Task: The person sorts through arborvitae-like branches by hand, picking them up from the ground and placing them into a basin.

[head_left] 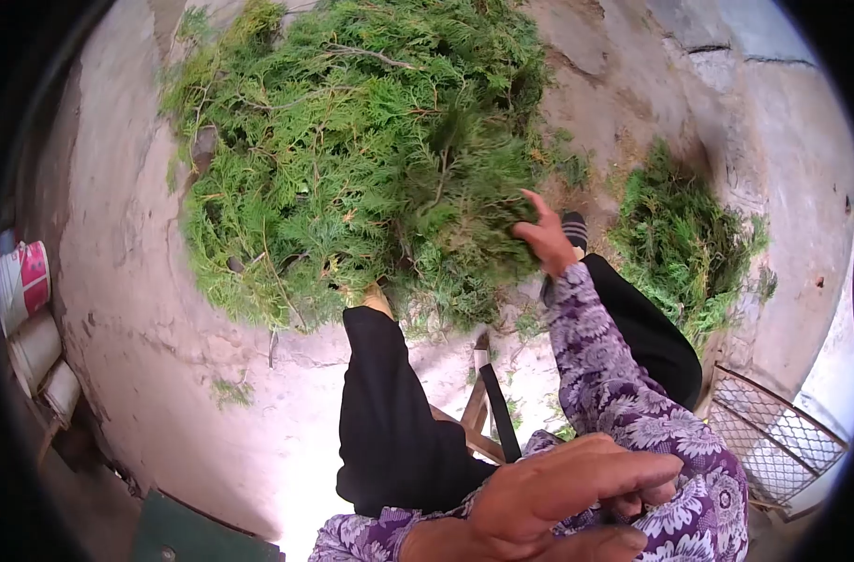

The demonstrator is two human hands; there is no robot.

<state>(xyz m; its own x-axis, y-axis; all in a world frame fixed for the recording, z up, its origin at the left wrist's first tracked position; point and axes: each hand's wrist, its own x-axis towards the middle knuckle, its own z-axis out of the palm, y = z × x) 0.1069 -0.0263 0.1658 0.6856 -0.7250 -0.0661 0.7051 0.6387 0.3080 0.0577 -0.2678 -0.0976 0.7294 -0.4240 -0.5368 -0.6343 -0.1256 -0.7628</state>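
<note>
My right hand (pixel 547 234) reaches forward at the right edge of a big heap of green, scale-leaved conifer branches (pixel 324 131). Its index finger and thumb are apart. A darker, slightly blurred conifer sprig (pixel 455 178) lies just left of its fingertips, and no grip on it shows. Close to the camera, above my lap, my left hand (pixel 558 492) is loosely curled. A gap shows between its thumb and fingers, and I see nothing held there. A smaller pile of conifer branches (pixel 680 234) lies on the right, beyond my right knee.
My black-trousered legs (pixel 380 403) flank a wooden frame with a dark strap (pixel 500 412). White buckets (pixel 29 300) stand at the far left. A wire-mesh rack (pixel 773 426) is at the right, and a green panel (pixel 188 534) at the lower left. Loose sprigs (pixel 232 391) dot the concrete floor.
</note>
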